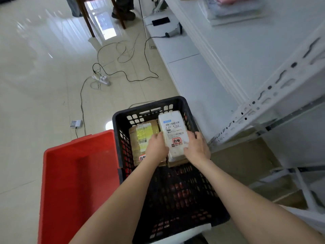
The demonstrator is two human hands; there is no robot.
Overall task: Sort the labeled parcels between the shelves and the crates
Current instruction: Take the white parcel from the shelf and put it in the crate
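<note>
both hands are down in the black crate (149,106), working on the white parcel (174,129); the left hand (157,147) curls round its left edge and the right hand (197,147) curls round its right edge, so it is pinched between the two; it lies label up at the far right of the crate, on top of what looks like flat brown card, with a brown parcel (140,136) bearing a yellow label just beside it on the left.

the red crate (77,164) stands against the black one on its left side; the white shelves (263,67) run along the right.

the step in hand appears to be moving this one parcel, though one frame cannot settle whether it is being lifted out or set down; if out, the next move calls for a level two-handed lift over the rim, a read of the label, then a turn right to the shelves or left to the red crate; if down, simply letting go.
</note>
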